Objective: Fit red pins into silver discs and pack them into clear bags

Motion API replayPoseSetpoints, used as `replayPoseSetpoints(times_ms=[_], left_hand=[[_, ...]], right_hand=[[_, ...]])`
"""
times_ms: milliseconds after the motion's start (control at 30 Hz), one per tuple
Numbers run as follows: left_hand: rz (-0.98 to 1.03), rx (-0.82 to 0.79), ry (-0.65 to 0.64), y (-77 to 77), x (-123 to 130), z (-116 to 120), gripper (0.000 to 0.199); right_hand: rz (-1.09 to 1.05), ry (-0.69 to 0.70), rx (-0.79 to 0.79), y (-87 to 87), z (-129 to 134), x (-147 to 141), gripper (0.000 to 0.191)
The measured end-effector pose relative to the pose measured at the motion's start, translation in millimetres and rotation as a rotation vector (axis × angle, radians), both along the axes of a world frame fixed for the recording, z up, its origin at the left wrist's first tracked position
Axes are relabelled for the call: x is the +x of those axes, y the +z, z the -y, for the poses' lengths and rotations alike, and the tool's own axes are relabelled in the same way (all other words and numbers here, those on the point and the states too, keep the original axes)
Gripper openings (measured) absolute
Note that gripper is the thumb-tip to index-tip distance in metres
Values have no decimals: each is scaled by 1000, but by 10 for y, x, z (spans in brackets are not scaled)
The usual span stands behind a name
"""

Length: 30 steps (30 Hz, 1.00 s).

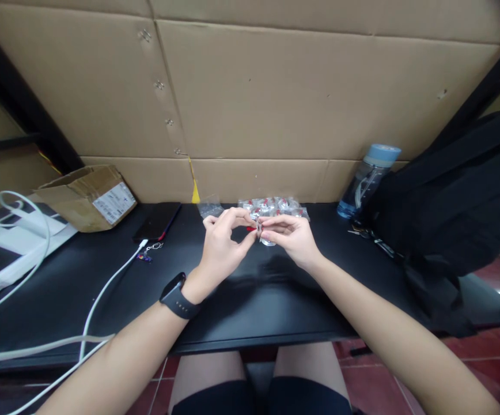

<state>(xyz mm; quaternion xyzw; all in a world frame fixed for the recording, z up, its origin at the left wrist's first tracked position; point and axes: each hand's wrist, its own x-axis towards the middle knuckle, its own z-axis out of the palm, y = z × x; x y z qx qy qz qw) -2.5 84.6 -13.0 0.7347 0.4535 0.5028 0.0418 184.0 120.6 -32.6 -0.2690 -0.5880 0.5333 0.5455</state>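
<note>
My left hand [227, 236] and my right hand [292, 236] meet above the middle of the black table. Between both sets of fingertips is a small thin silvery piece [259, 227], seen nearly edge-on; its kind is too small to make out. A bit of red shows by the left fingertips. Just below the right fingertips is a round shiny silvery thing [268, 241], partly hidden by the hand. Behind the hands lie several small clear packets [276, 204] with silvery and red contents. A crumpled clear plastic bag [211, 206] lies beyond my left hand.
A cardboard box [90, 196], a dark phone [157, 222] on a white cable [112, 282], and a small keychain [145, 256] are at left. A blue-lidded water bottle [366, 178] and black backpack [457, 196] stand at right. Cardboard panels [276, 104] wall the back.
</note>
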Motion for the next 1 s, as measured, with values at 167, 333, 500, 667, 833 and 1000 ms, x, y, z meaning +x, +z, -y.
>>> replayPoseSetpoints(times_ms=[167,333,500,667,833,1000], left_hand=[[-101,91,83,-13,-6,5,18],[-159,112,130,6,2,8,15],[-160,93,134,-11,5,4,15],[-134,23,150,-82,14,-37,17],[-147,-43,61,-111,17,-95,20],[-95,-112,-34,-87,-29,-194,21]], right_hand=[[52,10,37,-1,-16,6,31],[141,-90,126,14,-12,10,23],[323,-168,390,40,7,34,15],[513,-275,653,38,-20,30,16],[638,-280,755,-53,-85,19,11],[717,-259,788,-100,-154,55,9]])
